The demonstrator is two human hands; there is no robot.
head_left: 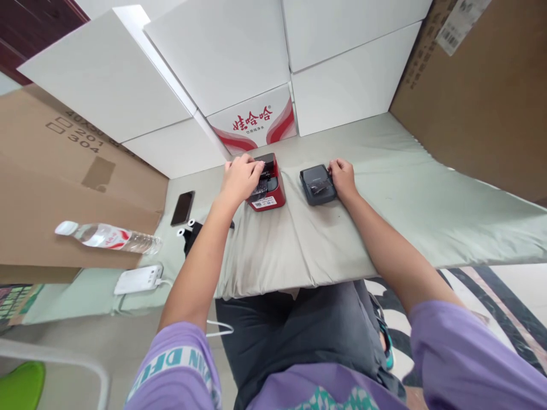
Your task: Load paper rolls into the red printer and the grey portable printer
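A small red and black box-shaped device that looks like a label printer (277, 191) stands near the white boxes, with a white label on its front. My left hand (243, 176) lies over its left side and top, fingers bent round the black upper part. To the right is a dark grey portable device (318, 183) with a shiny dark strip on its top face. Curled fingers of my right hand (342, 175) touch its upper right edge; their tips are partly hidden.
White cartons (235, 51) form a wall behind the cloth-covered table (290, 250). Brown cardboard boxes (482, 102) stand at both sides. On the left are a phone (183, 208), a water bottle (111, 237), a white power bank (139, 279) with a cable, and black items (192, 234) with white rolls.
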